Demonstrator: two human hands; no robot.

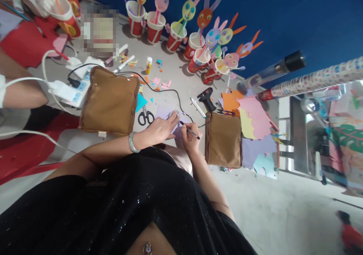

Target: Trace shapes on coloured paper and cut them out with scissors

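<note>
My left hand (160,129), with a pale bangle at its wrist, presses its fingertips on a small round whitish object (174,113). Under that object lies lavender paper (161,112) at the table's near edge. My right hand (191,137) is closed around a slim black pen (193,132), its tip close to the paper beside the round object. Left of the paper rest black-handled scissors (146,117). A white marker (198,107) and a black glue gun (208,99) lie beyond my right hand. My fingers partly cover the round object.
Brown cushions flank my hands, one left (110,100) and one right (224,139). Along the blue wall stand several red cups (155,27) with paper rabbit faces. A power strip (78,92), a glue stick (149,65) and coloured paper (256,119) lie around. A black cable crosses the table.
</note>
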